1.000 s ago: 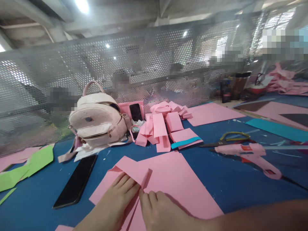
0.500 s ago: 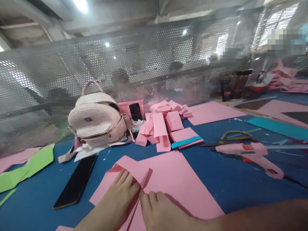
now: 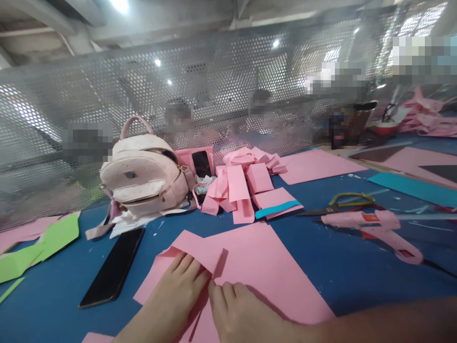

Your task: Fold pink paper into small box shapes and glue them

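Reaching over the blue tabletop (image 3: pixel 296 245), our left hand (image 3: pixel 178 283) stretches its fingers beneath a folded pink flap (image 3: pixel 196 245); the tips are hidden, so we cannot tell whether it grips. Our right hand (image 3: pixel 241 312) curls its fingers inward just beside it, at the flap's near end, and we cannot tell whether it pinches. The flap's right end lies over a large pink sheet (image 3: pixel 278 271), between a black phone (image 3: pixel 112 267) and a pink glue gun (image 3: pixel 383 228).
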Available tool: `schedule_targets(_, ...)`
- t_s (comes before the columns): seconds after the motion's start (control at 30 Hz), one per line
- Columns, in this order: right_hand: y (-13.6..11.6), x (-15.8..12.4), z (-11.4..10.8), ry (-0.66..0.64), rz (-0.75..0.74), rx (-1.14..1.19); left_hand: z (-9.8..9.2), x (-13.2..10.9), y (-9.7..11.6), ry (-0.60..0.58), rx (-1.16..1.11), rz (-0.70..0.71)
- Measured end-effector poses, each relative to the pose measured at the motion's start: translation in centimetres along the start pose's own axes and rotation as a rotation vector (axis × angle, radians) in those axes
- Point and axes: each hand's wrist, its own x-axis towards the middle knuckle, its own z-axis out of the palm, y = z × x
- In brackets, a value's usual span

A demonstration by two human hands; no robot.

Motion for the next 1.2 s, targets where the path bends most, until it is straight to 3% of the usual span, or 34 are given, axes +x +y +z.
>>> schedule_targets(0.43,0.2,-0.3,-0.5,-0.072,-0.096,-0.016,-0.4,-2.5,-0.3,0.175,0.07,-0.058)
schedule_targets(0.73,0.2,-0.6,-0.6,-0.135,-0.086,-0.018,-2.3,-3.2,0.6,0.045,0.019,-0.169)
schedule_targets(0.83,1.5,-0.3,-1.9,-0.15,-0.095,0.089,-2.2,-3.5,0.7,0.044,-0.029,-0.192)
schedule_targets(0.9,3.1,0.7,-3.5,-0.144,-0.057,0.277,-2.1,-3.9,0.7,0.087,-0.014,-0.195)
schedule_targets(1.03,6.6,5.3,-5.8,-0.084,0.042,0.357,-2.6,-4.8,0.3,0.159,0.046,-0.187)
schedule_targets(1.2,9.3,12.5,-4.2,-0.178,0.097,0.429,-4.5,-5.4,-0.5,0.25,0.09,-0.149)
